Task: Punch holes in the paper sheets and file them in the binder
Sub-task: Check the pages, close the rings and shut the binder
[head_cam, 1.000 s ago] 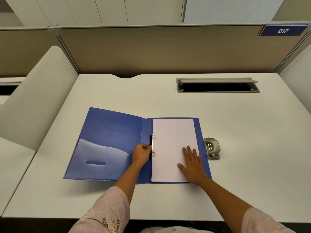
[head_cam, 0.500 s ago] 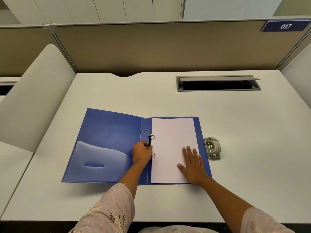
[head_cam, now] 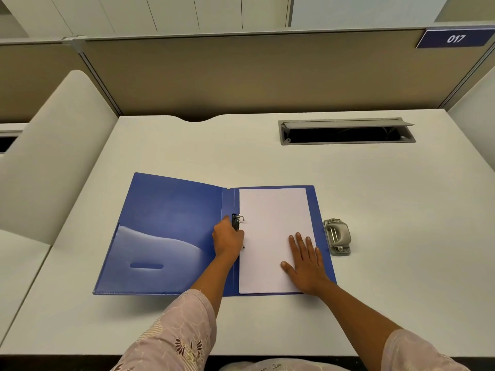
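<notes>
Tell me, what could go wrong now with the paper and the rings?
The left hand is curled right at the ring clip, so a finger might get pinched if it snaps. Only the flat right hand keeps the paper in place on the blue binder; if it slides, the holes may miss the rings or tear.

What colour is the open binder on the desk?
Blue; the binder has a translucent inside pocket, seen clearly in the head view.
</notes>
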`<state>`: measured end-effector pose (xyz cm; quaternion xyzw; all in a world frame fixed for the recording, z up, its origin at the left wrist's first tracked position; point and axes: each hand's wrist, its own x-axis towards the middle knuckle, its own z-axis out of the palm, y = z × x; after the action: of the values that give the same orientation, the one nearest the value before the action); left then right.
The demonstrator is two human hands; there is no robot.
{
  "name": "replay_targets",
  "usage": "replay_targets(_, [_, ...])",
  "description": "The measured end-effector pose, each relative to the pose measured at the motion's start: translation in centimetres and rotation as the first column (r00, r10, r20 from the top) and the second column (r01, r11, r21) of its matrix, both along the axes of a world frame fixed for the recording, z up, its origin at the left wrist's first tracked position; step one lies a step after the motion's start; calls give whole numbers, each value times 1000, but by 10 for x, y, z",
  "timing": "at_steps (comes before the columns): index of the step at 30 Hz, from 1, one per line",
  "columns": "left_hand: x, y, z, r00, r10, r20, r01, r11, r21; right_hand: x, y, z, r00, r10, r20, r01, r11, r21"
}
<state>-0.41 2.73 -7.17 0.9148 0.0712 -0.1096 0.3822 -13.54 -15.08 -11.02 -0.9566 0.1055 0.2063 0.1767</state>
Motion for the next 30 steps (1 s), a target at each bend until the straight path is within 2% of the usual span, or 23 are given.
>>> replay_targets(6, [1,-3,-3,1000,-4,29,4,1000,-13,2,-2,-4,1000,6,-2,-6,1000,21])
replay_targets(12, [2,-8,1,987,-158,-2,157,978,135,3,-2,-5,1000,-1,10,1,1000,14])
replay_targets(17, [2,-18,9,951,-295,-97,310,895,322,4,-2,-6,1000,0,-2,0,1000,1])
replay_targets(20, [0,-26,13,918,-383,-107,389,811,437,3,-2,-5,1000,-1,-4,1,1000,-9])
replay_targets(23, [-3,-29,14,892,-438,-109,433,760,485,4,-1,-4,1000,-6,-11,6,1000,-22])
replay_targets(26, [-2,-25,13,900,-428,-84,419,796,438,3,-1,-4,1000,-7,-12,6,1000,-25])
replay_targets(30, [2,-11,11,936,-347,-54,349,905,244,3,-1,-5,1000,0,-7,0,1000,-7])
